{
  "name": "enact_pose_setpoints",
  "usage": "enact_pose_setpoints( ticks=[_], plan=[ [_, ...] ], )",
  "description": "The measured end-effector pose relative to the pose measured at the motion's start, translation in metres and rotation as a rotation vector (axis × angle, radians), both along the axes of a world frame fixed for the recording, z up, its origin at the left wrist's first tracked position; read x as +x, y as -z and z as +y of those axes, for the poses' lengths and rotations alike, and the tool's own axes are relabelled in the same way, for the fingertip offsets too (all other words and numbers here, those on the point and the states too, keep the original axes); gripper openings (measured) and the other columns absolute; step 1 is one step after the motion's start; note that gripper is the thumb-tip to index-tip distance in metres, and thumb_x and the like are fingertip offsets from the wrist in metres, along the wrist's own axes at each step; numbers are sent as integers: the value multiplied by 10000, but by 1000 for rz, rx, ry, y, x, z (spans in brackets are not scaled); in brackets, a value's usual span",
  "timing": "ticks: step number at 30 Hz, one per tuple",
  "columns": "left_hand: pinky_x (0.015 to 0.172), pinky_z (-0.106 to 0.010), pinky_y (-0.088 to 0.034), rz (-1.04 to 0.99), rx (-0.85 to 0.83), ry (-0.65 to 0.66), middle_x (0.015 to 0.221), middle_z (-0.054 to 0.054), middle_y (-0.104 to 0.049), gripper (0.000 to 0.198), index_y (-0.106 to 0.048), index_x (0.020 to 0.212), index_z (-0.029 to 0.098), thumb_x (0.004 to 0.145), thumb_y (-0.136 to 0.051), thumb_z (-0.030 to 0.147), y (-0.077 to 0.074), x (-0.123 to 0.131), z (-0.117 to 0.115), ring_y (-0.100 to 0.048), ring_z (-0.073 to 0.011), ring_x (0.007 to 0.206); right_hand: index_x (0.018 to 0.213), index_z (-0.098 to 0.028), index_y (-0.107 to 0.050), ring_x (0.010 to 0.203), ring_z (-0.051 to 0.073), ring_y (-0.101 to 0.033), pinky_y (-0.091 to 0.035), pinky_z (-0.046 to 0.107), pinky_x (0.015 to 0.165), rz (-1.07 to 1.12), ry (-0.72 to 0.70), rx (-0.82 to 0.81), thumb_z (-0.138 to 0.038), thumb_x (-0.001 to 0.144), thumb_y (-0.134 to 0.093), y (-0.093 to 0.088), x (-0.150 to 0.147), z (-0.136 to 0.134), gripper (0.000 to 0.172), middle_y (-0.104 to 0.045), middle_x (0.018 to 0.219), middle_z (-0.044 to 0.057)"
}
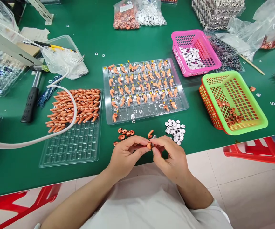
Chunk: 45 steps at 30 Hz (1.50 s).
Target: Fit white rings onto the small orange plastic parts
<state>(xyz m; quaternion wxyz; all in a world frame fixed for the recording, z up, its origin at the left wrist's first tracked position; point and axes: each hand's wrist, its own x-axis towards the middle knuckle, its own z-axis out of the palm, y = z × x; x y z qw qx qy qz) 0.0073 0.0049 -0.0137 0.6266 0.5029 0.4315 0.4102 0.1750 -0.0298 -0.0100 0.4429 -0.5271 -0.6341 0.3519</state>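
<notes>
Near the table's front edge, my left hand (127, 155) pinches a small orange-brown part (149, 146) between thumb and fingers. My right hand (172, 156) meets it from the other side, its thumb and forefinger closed at the part's dark end. Just beyond the fingertips lies a curved orange piece (150, 134). Several round copper-coloured pieces (121, 137) sit beyond my left hand, and a pile of white discs (175, 129) is beyond my right hand. Farther back, a clear tray (147, 112) holds rows of curved orange pieces with yellow tips.
At the left are a tray of orange parts (68, 152), a white cable (73, 116) and a hammer (31, 103). A pink basket (210, 57) with white discs and a green basket (258, 117) with copper pieces stand right. Filled bags (127, 19) lie at the back.
</notes>
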Motion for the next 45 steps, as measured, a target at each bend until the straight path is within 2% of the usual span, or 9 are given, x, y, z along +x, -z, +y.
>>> enact_pose_setpoints(
  ticks=[4, 7, 10, 15, 22, 25, 33, 42, 45],
  plan=[
    [783, -274, -636, 1, 51, -5, 910, -62, -754, 41, -740, 842, 183, 809, -751, 162, 3, -1, 0, -728, -177, 864, 1111, -263, -635, 706, 128, -629, -552, 255, 614, -5, -2, 30, -75, 880, -539, -1, 0, 2, 312, -677, 884, 26],
    [734, -244, -619, 82, 67, -18, 854, -47, -722, 47, -752, 845, 189, 807, -747, 162, 3, -3, -1, -700, -155, 800, 1084, -256, -638, 693, 120, -630, -550, 245, 591, -19, 19, 66, -65, 874, -543, -1, -1, 3, 300, -671, 904, 31],
    [733, -248, -606, 130, -56, 32, 870, -49, -734, 76, -753, 910, 187, 848, -708, 191, -3, -5, -2, -695, -149, 777, 1074, -245, -642, 672, 111, -624, -547, 240, 576, -22, 24, 69, -58, 864, -563, -1, -2, 4, 292, -666, 920, 36],
    [768, -283, -604, 81, -203, 107, 900, -67, -749, 179, -733, 1012, 163, 858, -700, 249, -13, -4, -2, -707, -179, 830, 1070, -246, -646, 660, 107, -613, -547, 243, 577, -12, 14, 51, -57, 859, -583, 2, -1, 3, 290, -646, 933, 37],
    [720, -248, -611, 41, -283, 66, 830, -54, -746, 142, -727, 940, 142, 833, -705, 233, -18, 1, 1, -708, -156, 776, 1041, -260, -636, 758, 128, -629, -571, 265, 659, 145, -66, -113, -76, 858, -603, 11, 4, 1, 262, -611, 954, 21],
    [697, -218, -611, 39, -286, 17, 822, -40, -750, 110, -732, 904, 145, 814, -712, 204, -17, 5, 1, -705, -134, 739, 1030, -256, -617, 770, 131, -627, -579, 268, 669, 174, -50, -122, -80, 855, -603, 13, 3, 0, 249, -602, 949, 18],
    [629, -195, -627, 0, -325, -114, 802, -30, -764, 95, -741, 823, 136, 728, -734, 135, -20, 11, 3, -722, -130, 692, 1019, -249, -588, 707, 113, -605, -566, 246, 616, 80, 13, 5, -54, 849, -598, 11, -7, -2, 258, -601, 929, 17],
    [653, -179, -638, -73, -286, -134, 778, -6, -776, 63, -730, 864, 161, 812, -694, 157, -17, 12, 0, -746, -124, 708, 1210, -257, -600, 853, 161, -641, -598, 296, 700, -92, -8, 238, 16, 830, -602, 18, -6, -2, 467, -618, 1005, 68],
    [661, -167, -634, -67, -288, -149, 818, -10, -788, 68, -736, 866, 162, 808, -701, 155, -18, 12, 0, -748, -120, 728, 1229, -253, -609, 855, 163, -643, -599, 304, 714, -135, 1, 275, 20, 830, -605, 20, -6, -1, 483, -618, 1006, 77]
  ],
)
